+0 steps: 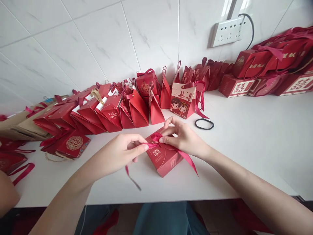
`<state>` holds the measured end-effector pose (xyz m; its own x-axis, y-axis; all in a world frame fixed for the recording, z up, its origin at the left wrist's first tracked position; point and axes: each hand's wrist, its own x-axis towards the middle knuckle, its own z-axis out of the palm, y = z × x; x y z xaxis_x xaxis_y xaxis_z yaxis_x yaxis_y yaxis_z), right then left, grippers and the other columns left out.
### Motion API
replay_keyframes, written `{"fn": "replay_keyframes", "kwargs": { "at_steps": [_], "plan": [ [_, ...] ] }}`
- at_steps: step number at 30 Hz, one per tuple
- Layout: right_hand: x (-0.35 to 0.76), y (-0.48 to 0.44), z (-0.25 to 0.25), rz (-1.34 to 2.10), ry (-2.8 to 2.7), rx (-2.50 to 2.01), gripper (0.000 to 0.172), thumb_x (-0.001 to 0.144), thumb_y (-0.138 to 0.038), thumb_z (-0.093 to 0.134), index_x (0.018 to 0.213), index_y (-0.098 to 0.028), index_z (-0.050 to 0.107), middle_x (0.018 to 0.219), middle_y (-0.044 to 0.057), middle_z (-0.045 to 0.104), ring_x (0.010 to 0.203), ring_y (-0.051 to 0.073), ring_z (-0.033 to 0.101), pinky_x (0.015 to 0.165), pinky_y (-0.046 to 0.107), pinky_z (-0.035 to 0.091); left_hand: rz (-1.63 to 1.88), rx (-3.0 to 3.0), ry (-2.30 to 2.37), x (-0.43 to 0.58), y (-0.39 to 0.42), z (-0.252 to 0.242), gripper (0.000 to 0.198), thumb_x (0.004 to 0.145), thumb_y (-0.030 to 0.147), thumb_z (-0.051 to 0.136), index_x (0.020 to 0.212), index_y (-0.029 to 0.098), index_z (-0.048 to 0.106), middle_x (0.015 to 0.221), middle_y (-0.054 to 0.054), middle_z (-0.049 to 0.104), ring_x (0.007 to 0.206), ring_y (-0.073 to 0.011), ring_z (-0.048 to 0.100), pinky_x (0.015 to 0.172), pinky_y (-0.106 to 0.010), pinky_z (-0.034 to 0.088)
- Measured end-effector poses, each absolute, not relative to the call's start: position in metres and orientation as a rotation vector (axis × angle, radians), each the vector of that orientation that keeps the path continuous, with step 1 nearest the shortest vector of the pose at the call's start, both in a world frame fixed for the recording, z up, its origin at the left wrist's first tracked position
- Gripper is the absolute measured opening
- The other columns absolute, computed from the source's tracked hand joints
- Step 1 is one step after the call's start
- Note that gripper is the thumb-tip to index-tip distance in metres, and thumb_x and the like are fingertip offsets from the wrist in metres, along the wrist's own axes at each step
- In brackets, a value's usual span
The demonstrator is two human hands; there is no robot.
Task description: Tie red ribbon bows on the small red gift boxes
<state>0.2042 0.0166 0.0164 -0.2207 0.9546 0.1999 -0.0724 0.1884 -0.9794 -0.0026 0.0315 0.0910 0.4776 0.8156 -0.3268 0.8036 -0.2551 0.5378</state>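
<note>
A red gift box [166, 161] with pale printed characters lies on the white table in front of me. A dark pink ribbon [187, 160] crosses its top, one tail trailing over the right side. My left hand [128, 148] pinches one end of the ribbon at the box's left edge, and that end's tail dangles below the fingers. Above the box top, my right hand [179, 135] pinches the ribbon where it forms a small loop. Part of the box's far side is hidden behind my fingers.
Behind the box stand several red gift boxes [139, 109], one with two cartoon figures [180, 106]. A black elastic band [204, 124] lies to the right. More boxes [237, 85] are stacked beneath a wall socket [228, 31]. Another person's arm [7, 195] shows at lower left.
</note>
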Motion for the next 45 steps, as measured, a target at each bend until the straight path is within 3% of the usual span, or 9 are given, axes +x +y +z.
{"fn": "replay_keyframes", "kwargs": {
  "at_steps": [5,8,11,16,25,30,33,39,45],
  "plan": [
    [0.207,0.019,0.020,1.374,-1.380,-0.958,0.024,0.069,-0.024,0.077,0.086,-0.015,0.063,0.077,0.004,0.075,0.074,0.017,0.070,0.067,0.028,0.052,0.107,2.240,1.333,0.004,0.024,0.094,0.030,0.088,0.050,0.047,0.081,0.025,0.062,0.069,0.003,0.056,0.057,-0.0105,0.046,0.047,-0.021,0.032],
    [0.208,0.019,0.021,1.346,-1.400,-0.961,0.022,0.068,-0.028,0.078,0.082,-0.014,0.069,0.076,0.004,0.075,0.072,0.016,0.070,0.065,0.026,0.052,0.170,2.280,1.294,0.010,0.021,0.097,0.023,0.088,0.046,0.049,0.092,0.028,0.062,0.078,0.003,0.062,0.066,-0.0127,0.055,0.052,-0.021,0.039],
    [0.207,0.019,0.021,1.328,-1.408,-0.940,0.020,0.069,-0.028,0.077,0.083,-0.014,0.071,0.075,0.004,0.075,0.071,0.015,0.070,0.064,0.024,0.051,0.151,2.206,1.314,0.013,0.021,0.101,0.023,0.088,0.044,0.047,0.102,0.031,0.060,0.071,0.004,0.059,0.057,-0.0116,0.052,0.049,-0.020,0.040],
    [0.206,0.018,0.021,1.295,-1.422,-0.973,0.017,0.073,-0.027,0.074,0.083,-0.014,0.072,0.076,0.004,0.076,0.069,0.014,0.070,0.060,0.022,0.050,0.063,2.311,1.381,0.009,0.022,0.103,0.026,0.089,0.040,0.041,0.092,0.030,0.065,0.061,0.005,0.054,0.046,-0.0101,0.044,0.042,-0.021,0.031],
    [0.206,0.018,0.021,1.225,-1.482,-0.976,0.018,0.076,-0.029,0.070,0.085,-0.014,0.073,0.080,0.005,0.076,0.072,0.016,0.071,0.065,0.024,0.053,0.170,2.744,1.227,0.002,0.013,0.094,0.014,0.089,0.025,0.047,0.088,0.028,0.061,0.089,0.005,0.063,0.077,-0.0109,0.061,0.063,-0.020,0.043],
    [0.206,0.017,0.021,1.133,-1.546,-0.974,0.019,0.078,-0.031,0.068,0.086,-0.015,0.074,0.084,0.005,0.076,0.075,0.016,0.071,0.071,0.026,0.054,0.193,2.852,1.150,0.010,0.014,0.100,0.026,0.093,0.037,0.045,0.078,0.023,0.060,0.088,0.002,0.054,0.056,-0.0069,0.050,0.056,-0.023,0.038],
    [0.206,0.016,0.020,1.101,-1.600,-0.940,0.017,0.080,-0.030,0.066,0.087,-0.017,0.075,0.084,0.003,0.076,0.077,0.016,0.070,0.073,0.027,0.053,0.193,2.868,1.149,0.022,0.019,0.107,0.026,0.093,0.036,0.044,0.080,0.021,0.061,0.097,0.000,0.054,0.060,-0.0079,0.052,0.060,-0.024,0.039],
    [0.207,0.015,0.019,1.056,-1.641,-0.966,0.015,0.080,-0.023,0.064,0.082,-0.018,0.077,0.080,0.000,0.076,0.071,0.017,0.067,0.068,0.027,0.053,0.199,2.671,1.122,0.043,0.036,0.117,0.019,0.088,0.033,0.053,0.075,0.023,0.063,0.077,0.003,0.062,0.065,-0.0124,0.056,0.059,-0.024,0.038],
    [0.206,0.014,0.020,1.108,-1.626,-0.891,0.013,0.079,-0.023,0.066,0.084,-0.019,0.078,0.087,0.001,0.076,0.080,0.018,0.068,0.075,0.027,0.054,0.288,2.411,1.204,0.038,0.055,0.105,0.017,0.081,0.039,0.060,0.074,0.024,0.065,0.065,0.006,0.062,0.051,-0.0087,0.047,0.049,-0.021,0.034]
  ]
}}
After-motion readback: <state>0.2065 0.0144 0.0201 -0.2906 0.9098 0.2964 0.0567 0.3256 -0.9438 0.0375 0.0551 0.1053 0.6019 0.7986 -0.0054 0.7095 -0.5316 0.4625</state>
